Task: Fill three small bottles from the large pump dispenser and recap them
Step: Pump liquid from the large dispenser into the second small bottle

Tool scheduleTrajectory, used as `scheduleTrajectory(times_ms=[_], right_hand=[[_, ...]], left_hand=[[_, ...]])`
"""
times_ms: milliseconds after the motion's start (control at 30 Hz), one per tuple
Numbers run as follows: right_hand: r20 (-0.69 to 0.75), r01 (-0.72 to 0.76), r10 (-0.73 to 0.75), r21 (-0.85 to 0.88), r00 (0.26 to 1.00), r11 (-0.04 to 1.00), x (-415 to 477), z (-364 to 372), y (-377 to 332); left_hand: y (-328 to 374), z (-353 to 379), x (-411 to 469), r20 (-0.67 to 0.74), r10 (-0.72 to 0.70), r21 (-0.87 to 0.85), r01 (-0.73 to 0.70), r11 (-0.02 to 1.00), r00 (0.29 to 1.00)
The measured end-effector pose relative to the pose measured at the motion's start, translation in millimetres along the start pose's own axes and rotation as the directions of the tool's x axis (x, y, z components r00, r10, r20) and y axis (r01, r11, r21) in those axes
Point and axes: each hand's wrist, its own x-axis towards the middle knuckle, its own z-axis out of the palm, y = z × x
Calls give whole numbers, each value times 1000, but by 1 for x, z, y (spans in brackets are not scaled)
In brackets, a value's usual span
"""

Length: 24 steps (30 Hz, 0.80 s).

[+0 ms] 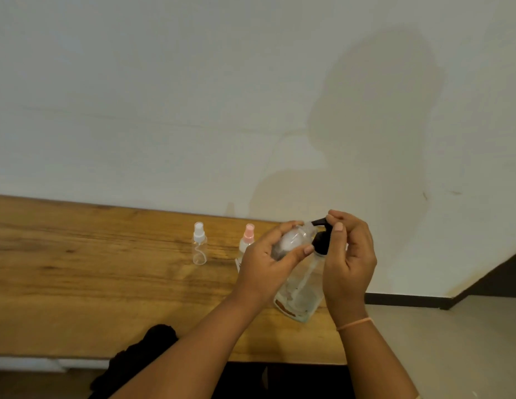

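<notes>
A large clear pump dispenser [301, 292] with a black pump head [321, 241] stands on the wooden table [92, 277] near its right end. My left hand [268, 260] holds a small clear bottle [294, 241] tilted with its open neck at the black spout. My right hand [349, 257] rests its fingers on top of the pump head. A small clear bottle with a white spray cap [199, 247] stands to the left. Another small bottle with a pink spray cap [247, 239] stands just behind my left hand, partly hidden.
A white wall [193, 96] rises right behind the table. The table's right edge lies just past the dispenser, with floor and a dark skirting board [409, 299] beyond. A black cloth [153, 349] lies over the table's front edge.
</notes>
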Motion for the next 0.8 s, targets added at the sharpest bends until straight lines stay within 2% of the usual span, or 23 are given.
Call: scheduleTrajectory(times_ms=[167,300,433,533,700,800], right_hand=[[60,-72,68,67,996,995,-1,-4,-2],[88,-77,72,52,994,996,4,-5,-3],[120,-50,49,7,992,999,0,-6,-4],[132,-50,53,-22,990,998,-1,-8,-5],[150,-14,28,-98,988,995,0,-12,-7],[106,123,-104,-203,989,971,-5,-9,-18]], left_hand=[[6,-13,-7,-67,-64,-122,55,991,996],[18,-31,-6,-145,-121,-215,88,973,982],[23,-52,-10,-205,-121,-270,63,961,971],[27,-65,-12,-272,-102,-232,38,972,957],[29,-78,-22,-359,-118,-99,88,991,926],[26,-84,-27,-397,-133,-10,141,990,908]])
